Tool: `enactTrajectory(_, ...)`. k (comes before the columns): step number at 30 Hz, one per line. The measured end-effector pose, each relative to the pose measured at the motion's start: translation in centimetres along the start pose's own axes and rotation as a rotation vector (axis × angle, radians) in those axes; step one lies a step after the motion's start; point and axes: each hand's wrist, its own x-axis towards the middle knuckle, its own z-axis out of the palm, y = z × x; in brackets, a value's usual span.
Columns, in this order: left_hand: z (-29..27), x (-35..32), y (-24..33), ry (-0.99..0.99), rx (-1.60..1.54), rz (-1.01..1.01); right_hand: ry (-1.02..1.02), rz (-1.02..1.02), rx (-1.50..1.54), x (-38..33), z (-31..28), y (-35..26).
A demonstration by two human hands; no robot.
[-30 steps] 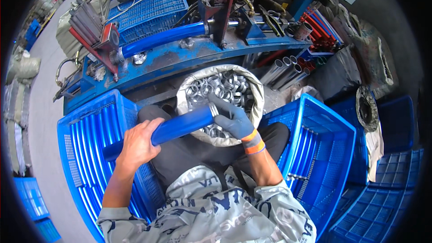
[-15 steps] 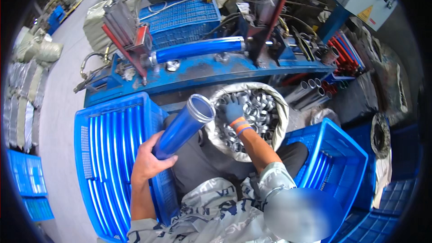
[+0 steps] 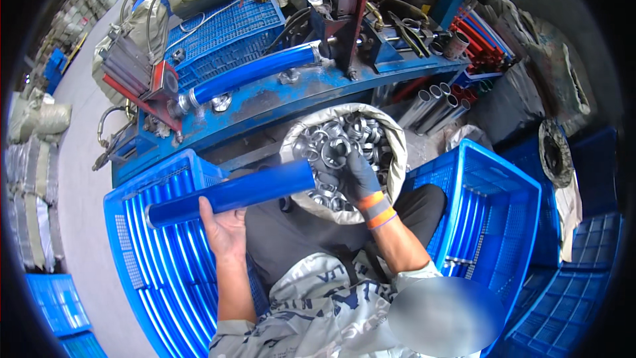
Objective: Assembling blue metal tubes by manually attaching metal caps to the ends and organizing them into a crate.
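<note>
My left hand (image 3: 226, 229) is closed around a blue metal tube (image 3: 258, 189), held nearly level with its right end over the rim of a sack. A silver ring shows at the tube's left end; the right end looks bare and slightly blurred. In a dark glove with an orange wristband, my right hand (image 3: 362, 179) grips a metal ring (image 3: 333, 154) between thumb and fingers, just above the sack's contents. That white woven sack (image 3: 397, 185) holds many loose metal rings (image 3: 368, 134). The ring and the tube's bare end are close but apart.
A blue crate (image 3: 119, 225) of blue tubes stands at my left, another blue crate (image 3: 503, 225) at my right. Ahead, a blue machine bench (image 3: 265, 103) carries another blue tube (image 3: 255, 73) between its clamps. Several steel tubes (image 3: 424, 109) lie beside the sack.
The tube has swung from steeply tilted to nearly level, its ringed end now at the left. My right hand has picked a metal ring out of the pile. The whole view has shifted.
</note>
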Motion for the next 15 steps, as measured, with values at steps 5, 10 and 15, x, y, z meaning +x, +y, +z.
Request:
enactTrajectory(5,2.9,-1.3,-0.7,-0.011,-0.009,-0.021,0.024,-0.108,-0.229,-1.1,3.9,-0.6)
enactTrajectory(10,1.6,-1.6,-0.7,0.008,0.073,0.053,-0.006,-0.134,-0.568,-1.4,7.2,-0.9)
enactTrajectory(15,0.9,-0.6,-0.5,0.008,0.138,0.077,-0.012,-0.095,-0.756,-0.6,8.2,-1.4)
